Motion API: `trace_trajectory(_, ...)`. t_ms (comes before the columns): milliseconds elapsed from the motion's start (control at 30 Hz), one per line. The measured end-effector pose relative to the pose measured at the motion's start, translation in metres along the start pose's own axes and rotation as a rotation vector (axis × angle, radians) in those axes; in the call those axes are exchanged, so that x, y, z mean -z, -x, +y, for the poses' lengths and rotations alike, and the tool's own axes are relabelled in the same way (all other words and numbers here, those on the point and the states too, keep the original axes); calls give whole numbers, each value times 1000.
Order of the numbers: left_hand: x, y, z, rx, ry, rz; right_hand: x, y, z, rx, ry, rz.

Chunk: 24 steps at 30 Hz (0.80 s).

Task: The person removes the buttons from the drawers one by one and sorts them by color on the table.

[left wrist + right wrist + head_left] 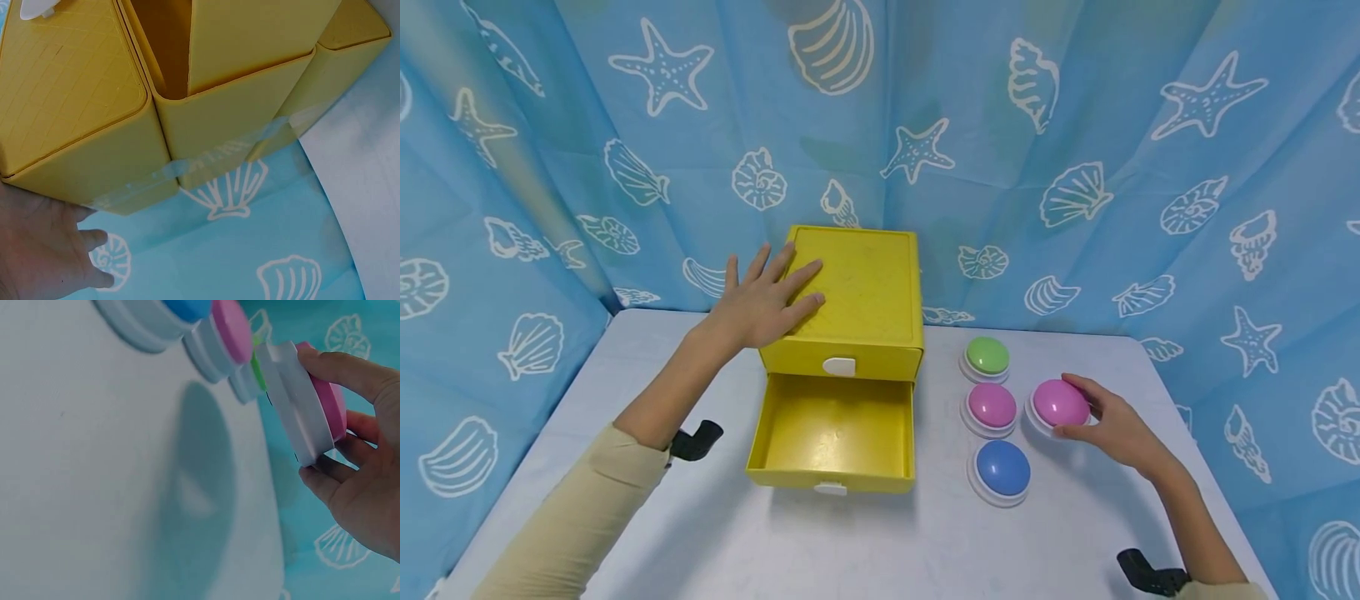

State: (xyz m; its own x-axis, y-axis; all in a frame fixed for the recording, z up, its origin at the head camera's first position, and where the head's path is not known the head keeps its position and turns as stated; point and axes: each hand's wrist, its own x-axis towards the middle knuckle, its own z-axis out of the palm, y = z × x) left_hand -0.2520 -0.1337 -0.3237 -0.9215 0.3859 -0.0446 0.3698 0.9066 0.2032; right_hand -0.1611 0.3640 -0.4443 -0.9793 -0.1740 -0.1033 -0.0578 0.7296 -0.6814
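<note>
A yellow drawer cabinet (pixel 857 287) stands at the back of the table, one drawer (pixel 831 479) below its top one pulled out and bare inside. My left hand (pixel 758 307) rests with spread fingers on the left part of the cabinet's top. My right hand (pixel 1112 423) grips a pink push button (pixel 1060 403) by its rim, between thumb and fingers. In the right wrist view this button (pixel 300 403) hangs tilted, off the table, its shadow apart from it. Left of it stand a green button (pixel 987 356), another pink button (pixel 992 406) and a blue button (pixel 1003 467).
A white-covered table (pixel 940 550) carries everything. Blue curtains (pixel 970 192) with shell and starfish prints hang behind and at both sides. Clear tape (pixel 219 153) runs across the cabinet's side tiers.
</note>
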Motion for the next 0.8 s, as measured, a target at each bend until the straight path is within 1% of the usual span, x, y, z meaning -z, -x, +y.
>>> trace_trajectory(133,0,0,0,0,1,-1,-3,-3,11,-24,-7,2)
trace_trajectory(300,0,-1,1,-2,1,-2,-10,-7,24,-22,-26,4)
trace_trajectory(467,0,-2,1,-2,-18,1,-17,-11,34,-35,-22,-4)
trace_trajectory(600,1,-2,1,-2,-14,-2,-22,-14,39,-47,-21,-8)
trace_trajectory(800,0,0,1,-1,-8,-7,-26,-17,42,-34,-57,-12)
